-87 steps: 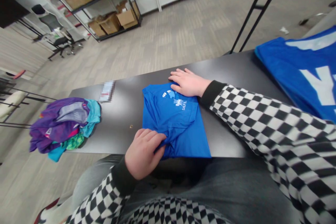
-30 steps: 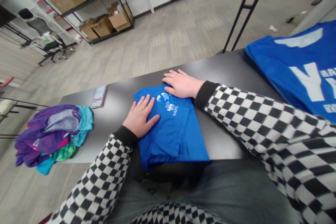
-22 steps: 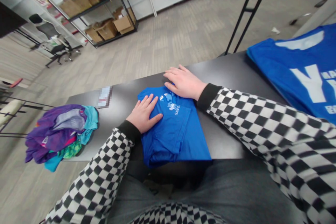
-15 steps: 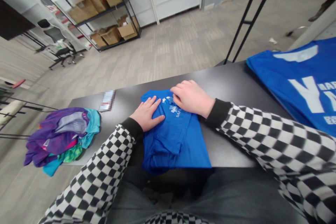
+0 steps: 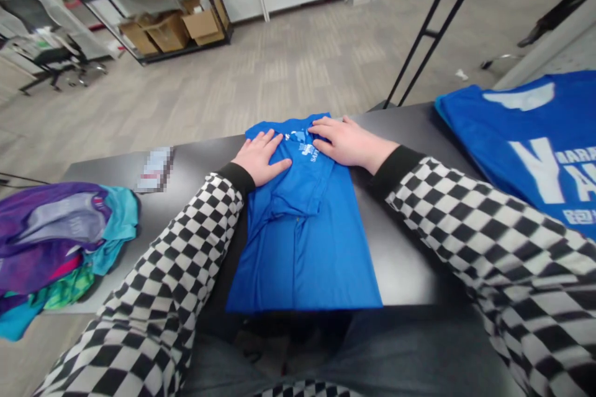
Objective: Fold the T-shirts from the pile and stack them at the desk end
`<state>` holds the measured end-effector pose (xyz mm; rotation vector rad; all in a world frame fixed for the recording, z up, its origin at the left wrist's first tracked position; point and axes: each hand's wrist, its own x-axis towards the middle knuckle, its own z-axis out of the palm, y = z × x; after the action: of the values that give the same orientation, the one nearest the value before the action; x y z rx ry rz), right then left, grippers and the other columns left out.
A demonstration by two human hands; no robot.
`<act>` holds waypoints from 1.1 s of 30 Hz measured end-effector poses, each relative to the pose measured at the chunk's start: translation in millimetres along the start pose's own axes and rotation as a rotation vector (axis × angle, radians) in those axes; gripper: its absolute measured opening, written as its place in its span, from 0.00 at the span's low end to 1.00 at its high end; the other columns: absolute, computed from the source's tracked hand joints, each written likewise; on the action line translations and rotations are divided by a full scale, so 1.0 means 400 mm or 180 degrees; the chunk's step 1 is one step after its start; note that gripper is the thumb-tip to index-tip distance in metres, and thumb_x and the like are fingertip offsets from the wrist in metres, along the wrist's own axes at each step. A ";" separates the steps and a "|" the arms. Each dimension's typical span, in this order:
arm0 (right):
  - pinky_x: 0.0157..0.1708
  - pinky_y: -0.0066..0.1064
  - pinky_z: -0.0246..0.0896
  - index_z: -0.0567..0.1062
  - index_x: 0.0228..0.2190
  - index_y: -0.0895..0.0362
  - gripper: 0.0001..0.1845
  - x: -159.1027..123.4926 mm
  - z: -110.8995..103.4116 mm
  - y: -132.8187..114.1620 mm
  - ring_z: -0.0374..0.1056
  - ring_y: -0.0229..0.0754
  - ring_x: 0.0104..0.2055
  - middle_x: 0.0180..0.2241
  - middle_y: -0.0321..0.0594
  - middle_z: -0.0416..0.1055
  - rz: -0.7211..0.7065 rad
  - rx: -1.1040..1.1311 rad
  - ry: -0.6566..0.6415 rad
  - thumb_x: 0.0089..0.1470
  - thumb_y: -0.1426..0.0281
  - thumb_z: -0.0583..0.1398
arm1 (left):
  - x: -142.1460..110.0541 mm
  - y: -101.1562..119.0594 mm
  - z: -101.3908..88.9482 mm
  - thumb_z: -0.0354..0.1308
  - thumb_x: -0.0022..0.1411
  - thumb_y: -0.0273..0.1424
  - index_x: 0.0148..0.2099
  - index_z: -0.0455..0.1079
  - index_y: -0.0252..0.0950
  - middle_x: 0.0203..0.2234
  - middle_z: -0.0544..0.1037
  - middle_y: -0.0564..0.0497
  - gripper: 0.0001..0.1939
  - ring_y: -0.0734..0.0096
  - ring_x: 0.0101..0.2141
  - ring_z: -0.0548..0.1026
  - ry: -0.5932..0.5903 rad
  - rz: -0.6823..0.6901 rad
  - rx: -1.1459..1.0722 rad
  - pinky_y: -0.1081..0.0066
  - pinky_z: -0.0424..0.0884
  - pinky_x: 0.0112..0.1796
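Observation:
A blue T-shirt (image 5: 321,248) lies partly folded on the dark table in front of me, its lower edge reaching the near side of the table. White print shows on its upper part. My left hand (image 5: 262,160) rests palm down on the shirt's upper left, thumb spread away from the fingers. On the upper right, my right hand (image 5: 347,139) lies on the cloth with its fingers stretched toward the print, partly covering it. Both hands touch the shirt without gripping it.
More blue shirts (image 5: 503,142) with large white lettering lie at the table's right. Purple and turquoise garments (image 5: 60,229) are heaped at the left, near a pixelated flat item (image 5: 156,169). A black metal frame (image 5: 431,34) stands beyond the table (image 5: 400,248); shelves hold cardboard boxes (image 5: 170,31).
Both hands have slid away from me with the shirt's upper part. Its bunched lower part now lies flatter and longer. My right hand's curled fingers have straightened. The view has shifted.

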<state>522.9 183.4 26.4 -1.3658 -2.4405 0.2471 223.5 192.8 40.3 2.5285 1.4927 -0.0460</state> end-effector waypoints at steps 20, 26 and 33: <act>0.80 0.66 0.45 0.75 0.70 0.54 0.28 -0.068 -0.041 -0.219 0.62 0.60 0.78 0.72 0.51 0.73 -0.0433 0.0120 0.0248 0.78 0.57 0.54 | 0.072 -0.051 0.009 0.45 0.83 0.47 0.84 0.57 0.36 0.83 0.55 0.39 0.36 0.46 0.82 0.51 0.0833 0.0288 -0.0719 0.38 0.38 0.78; 0.77 0.68 0.52 0.78 0.67 0.52 0.25 -0.221 -0.045 -0.237 0.70 0.58 0.73 0.68 0.52 0.77 0.0226 0.0213 0.0523 0.77 0.58 0.57 | -0.010 -0.029 0.003 0.50 0.79 0.38 0.74 0.73 0.38 0.73 0.74 0.42 0.28 0.52 0.76 0.66 0.1253 0.0342 -0.0968 0.40 0.50 0.78; 0.68 0.59 0.72 0.86 0.55 0.53 0.19 -0.349 -0.020 -0.249 0.79 0.56 0.63 0.58 0.52 0.84 0.0341 0.0405 0.0826 0.71 0.67 0.59 | -0.223 -0.020 0.048 0.52 0.74 0.35 0.68 0.78 0.37 0.64 0.82 0.40 0.26 0.52 0.65 0.78 0.1449 0.0335 -0.1226 0.44 0.67 0.73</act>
<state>514.7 12.3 36.5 -1.3811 -2.1079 0.2307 174.5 115.7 31.8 2.3816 1.3351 0.8006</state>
